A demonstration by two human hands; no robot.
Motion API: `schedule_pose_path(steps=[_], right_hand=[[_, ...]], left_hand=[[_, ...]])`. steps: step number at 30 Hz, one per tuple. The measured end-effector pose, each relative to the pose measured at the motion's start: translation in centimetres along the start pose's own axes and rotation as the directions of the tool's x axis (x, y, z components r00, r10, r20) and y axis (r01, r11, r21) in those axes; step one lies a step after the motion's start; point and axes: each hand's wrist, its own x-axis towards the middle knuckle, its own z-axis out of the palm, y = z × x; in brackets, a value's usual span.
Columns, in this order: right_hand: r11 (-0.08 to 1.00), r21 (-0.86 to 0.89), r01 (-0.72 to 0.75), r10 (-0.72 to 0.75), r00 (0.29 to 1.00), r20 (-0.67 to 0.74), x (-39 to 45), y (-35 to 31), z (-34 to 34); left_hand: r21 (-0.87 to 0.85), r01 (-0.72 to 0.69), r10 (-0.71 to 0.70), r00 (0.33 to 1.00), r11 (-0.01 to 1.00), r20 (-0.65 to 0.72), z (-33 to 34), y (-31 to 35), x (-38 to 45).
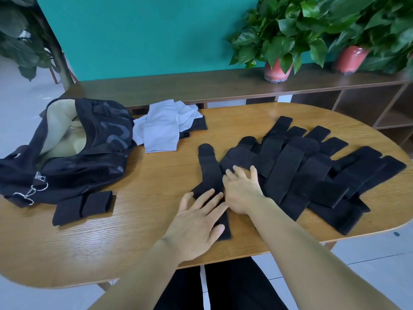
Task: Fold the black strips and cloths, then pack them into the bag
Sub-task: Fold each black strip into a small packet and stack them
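Both hands lay flat, fingers straight: the left hand (196, 218) pressed the long black fabric strip (210, 175) at the oval wooden surface (143, 175)'s six o'clock; the right hand (241, 189) touched the black strip pile (312, 173) toward three. Folding well probably meant smoothing first, ends matched. The open black mesh bag (73, 148) waited at nine.

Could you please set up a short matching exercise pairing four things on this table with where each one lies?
Things:
1. bag
2. pale cloths
3. folded black strip
4. left hand

Places:
A. flat on a single black strip
B. table's far left, mouth open
C. just in front of the bag
D. between the bag and the spread strips, at the far edge

Pairs: 1-B, 2-D, 3-C, 4-A
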Motion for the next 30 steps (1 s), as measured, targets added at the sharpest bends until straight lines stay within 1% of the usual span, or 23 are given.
schedule_pose_path(steps=[2,6,11,15,18,20,22,24,26,28,30], right_hand=[[1.0,0.008,0.002,-0.002,1.0,0.008,0.4,0.3,-0.1],[1.0,0.011,0.024,-0.024,1.0,-0.008,0.6,1.4,-0.5],[1.0,-0.001,0.029,-0.029,1.0,0.008,0.6,2.5,-0.3],[1.0,0.007,0.021,-0.021,0.999,0.026,0.2,3.6,-0.7],[0.996,-0.082,0.018,-0.015,0.999,0.034,0.0,4.2,-1.0],[0.994,-0.109,0.001,-0.001,1.0,-0.003,-0.3,3.9,-1.3],[0.999,-0.052,-0.008,0.004,0.997,-0.082,-0.7,2.5,-2.0],[0.998,0.019,0.056,-0.051,0.979,-0.199,-1.5,0.1,-2.7],[0.978,0.059,0.199,-0.173,0.937,-0.302,-2.8,-2.8,-3.3],[0.936,0.045,0.348,-0.316,0.892,-0.323,-3.8,-5.4,-3.3],[0.902,-0.016,0.432,-0.42,0.868,-0.264,-3.9,-7.2,-2.5]], left_hand=[[0.038,0.008,-0.007,1.0,0.999,-0.021,0.5,-0.1,-0.8],[-0.002,0.066,-0.066,0.997,0.998,-0.043,1.3,-0.8,-3.0],[-0.037,0.126,-0.126,0.992,0.991,-0.012,1.3,-2.3,-5.4],[-0.05,0.122,-0.122,0.992,0.991,-0.003,1.4,-3.7,-6.9],[-0.053,0.097,-0.096,0.995,0.994,0.007,1.3,-4.1,-7.2],[-0.096,0.082,-0.083,0.997,0.992,-0.002,1.3,-4.1,-7.2],[-0.162,0.059,-0.066,0.997,0.985,-0.037,1.3,-4.1,-7.3],[-0.225,0.041,-0.061,0.995,0.974,-0.083,1.0,-4.1,-7.4],[-0.263,0.046,-0.085,0.987,0.964,-0.139,0.4,-4.4,-7.6],[-0.27,0.048,-0.098,0.98,0.962,-0.175,0.1,-4.7,-7.9],[-0.269,0.03,-0.08,0.981,0.963,-0.177,0.3,-5.1,-8.2]])
